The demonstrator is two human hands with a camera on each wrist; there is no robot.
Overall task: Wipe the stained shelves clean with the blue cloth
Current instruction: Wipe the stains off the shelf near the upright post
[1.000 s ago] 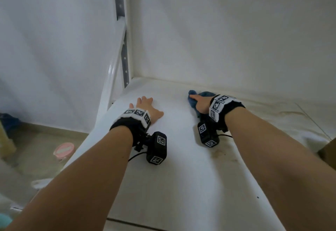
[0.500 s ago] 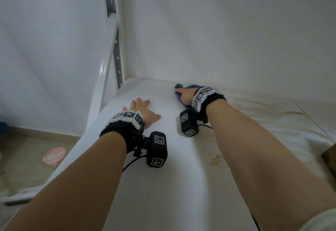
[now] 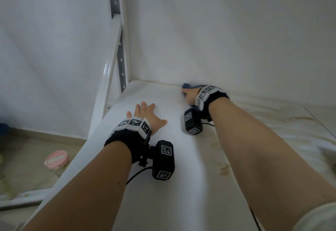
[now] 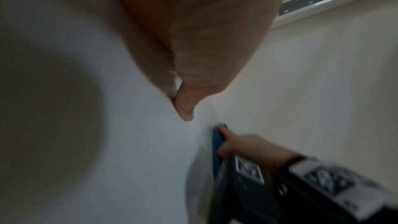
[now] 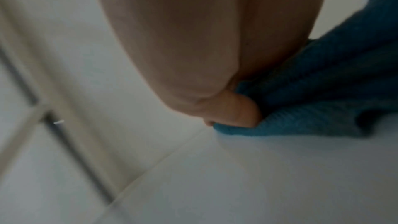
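Observation:
A white shelf (image 3: 181, 194) carries brown stains (image 3: 224, 169) on its middle and right part. The blue cloth (image 3: 187, 86) lies bunched at the back of the shelf, right against the rear wall. My right hand (image 3: 190, 94) sits on top of it and grips it. In the right wrist view the thumb (image 5: 237, 110) digs into the edge of the cloth (image 5: 323, 83). My left hand (image 3: 145, 112) lies flat on the shelf, fingers spread, to the left of the cloth and apart from it. The left wrist view shows its thumb (image 4: 185, 108) on the bare shelf and the cloth (image 4: 216, 142) beyond.
A white and grey perforated upright (image 3: 119, 58) stands at the shelf's back left corner. White wall closes the back. More stains (image 3: 291, 120) spread along the right rear of the shelf. A pink round container (image 3: 56, 159) lies on the floor to the left.
My right hand has slid the blue cloth away from me, up to the rear wall. The left hand has stayed flat in its place.

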